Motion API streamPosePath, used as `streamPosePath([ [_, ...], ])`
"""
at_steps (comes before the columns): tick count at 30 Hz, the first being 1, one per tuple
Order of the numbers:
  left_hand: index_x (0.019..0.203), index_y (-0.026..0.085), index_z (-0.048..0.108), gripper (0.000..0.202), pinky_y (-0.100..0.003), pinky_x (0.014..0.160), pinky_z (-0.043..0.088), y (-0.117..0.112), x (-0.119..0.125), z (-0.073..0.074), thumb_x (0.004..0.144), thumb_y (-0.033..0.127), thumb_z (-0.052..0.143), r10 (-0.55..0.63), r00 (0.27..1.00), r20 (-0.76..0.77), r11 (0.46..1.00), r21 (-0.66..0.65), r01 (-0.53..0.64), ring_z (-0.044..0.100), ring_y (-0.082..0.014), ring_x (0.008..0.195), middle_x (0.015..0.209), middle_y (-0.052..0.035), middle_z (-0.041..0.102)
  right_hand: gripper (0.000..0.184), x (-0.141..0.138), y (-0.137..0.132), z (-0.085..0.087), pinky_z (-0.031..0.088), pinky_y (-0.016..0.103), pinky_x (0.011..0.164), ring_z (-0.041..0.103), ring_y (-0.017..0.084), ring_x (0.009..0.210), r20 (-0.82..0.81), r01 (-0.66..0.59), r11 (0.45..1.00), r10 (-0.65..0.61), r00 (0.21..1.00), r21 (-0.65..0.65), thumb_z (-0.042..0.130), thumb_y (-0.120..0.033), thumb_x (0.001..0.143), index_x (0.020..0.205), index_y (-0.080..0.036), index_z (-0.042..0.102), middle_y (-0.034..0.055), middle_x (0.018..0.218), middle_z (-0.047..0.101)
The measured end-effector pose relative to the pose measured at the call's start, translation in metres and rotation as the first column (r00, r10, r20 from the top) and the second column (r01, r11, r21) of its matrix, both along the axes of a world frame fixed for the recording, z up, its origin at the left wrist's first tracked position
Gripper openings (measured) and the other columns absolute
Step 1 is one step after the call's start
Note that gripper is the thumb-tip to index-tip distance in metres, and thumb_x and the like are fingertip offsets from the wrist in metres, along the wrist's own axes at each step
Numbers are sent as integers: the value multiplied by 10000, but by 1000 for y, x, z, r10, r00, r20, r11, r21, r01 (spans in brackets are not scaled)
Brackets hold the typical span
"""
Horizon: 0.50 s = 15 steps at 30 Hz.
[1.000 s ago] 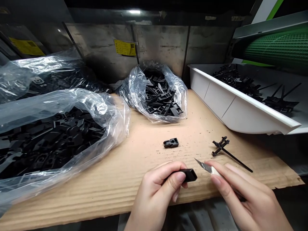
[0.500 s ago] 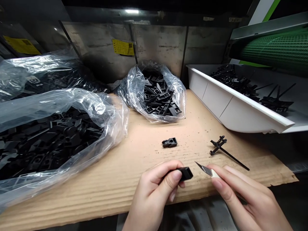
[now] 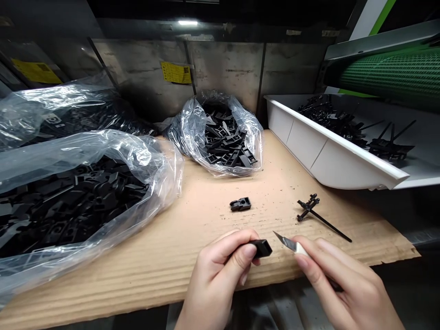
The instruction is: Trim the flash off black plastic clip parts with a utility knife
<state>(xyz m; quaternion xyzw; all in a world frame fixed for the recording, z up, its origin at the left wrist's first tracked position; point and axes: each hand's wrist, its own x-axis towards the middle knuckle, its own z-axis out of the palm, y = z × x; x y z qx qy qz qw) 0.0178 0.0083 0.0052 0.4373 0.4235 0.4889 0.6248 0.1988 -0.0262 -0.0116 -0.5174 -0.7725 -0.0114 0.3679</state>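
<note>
My left hand (image 3: 223, 266) is closed around a small black plastic part (image 3: 264, 248), whose hollow square end points right. Between the thumb and fingers of my right hand (image 3: 340, 275) is a craft knife (image 3: 287, 241) with a pale collar. Its blade tip points up and left, a short way from the black part and not touching it. Beyond my hands lies another black plastic piece (image 3: 240, 204) on the cardboard. To its right rests a black sprue (image 3: 309, 207) with a long thin stem.
Cardboard (image 3: 137, 279) covers the worktop, with small black crumbs on it. Clear bags of black parts stand at the left (image 3: 165, 183) and at the back (image 3: 256, 137). A white tray (image 3: 305, 142) of sprues sits right, below a green conveyor belt (image 3: 388, 71).
The view has shifted slightly, so most things sit a little further left. The knife and the black part stay in my hands, with nearly the same gap between them.
</note>
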Motion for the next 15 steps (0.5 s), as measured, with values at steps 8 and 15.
streamPosePath([
  [8, 765, 157, 706, 109, -172, 433, 257, 1, 0, -1, 743, 258, 673, -33, 999, 41, 997, -73, 36, 376, -48, 455, 571, 17, 555, 102, -5, 5, 11, 452, 144, 434, 561, 90, 484, -385, -233, 908, 89, 919, -347, 526, -293, 855, 889, -226, 596, -28, 670, 610],
  [15, 798, 142, 693, 176, -167, 447, 290, 6, -4, -7, 772, 311, 648, -114, 993, -8, 993, -45, 113, 372, -58, 476, 535, 29, 501, 329, -35, 32, 27, 242, 149, 409, 294, 37, 451, -854, -691, 518, -183, 486, -504, 551, -457, 824, 686, -161, 504, -83, 504, 367],
])
